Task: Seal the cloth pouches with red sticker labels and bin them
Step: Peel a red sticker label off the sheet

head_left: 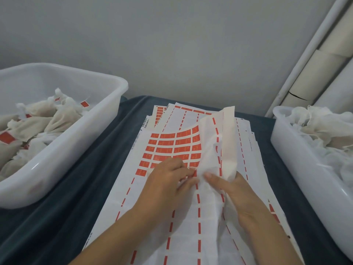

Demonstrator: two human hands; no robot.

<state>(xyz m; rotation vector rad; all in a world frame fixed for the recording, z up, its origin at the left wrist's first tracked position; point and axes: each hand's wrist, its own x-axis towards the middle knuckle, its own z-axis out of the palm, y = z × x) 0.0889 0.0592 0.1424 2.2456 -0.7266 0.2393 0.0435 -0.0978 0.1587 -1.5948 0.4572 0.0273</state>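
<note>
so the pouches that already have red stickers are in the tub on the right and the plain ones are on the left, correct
Sides are swapped. The head view shows the pouches with red stickers in the left tub, and the plain unsealed pouches in the right tub.

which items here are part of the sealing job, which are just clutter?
In the job:
- white sheet of red rectangular sticker labels
- white cloth pouch held by right hand
- left hand picking at a label
- left white plastic bin, labelled pouches
- right white plastic bin, unlabelled pouches

Lying about:
- cream cardboard tubes
- spent backing sheets
</note>
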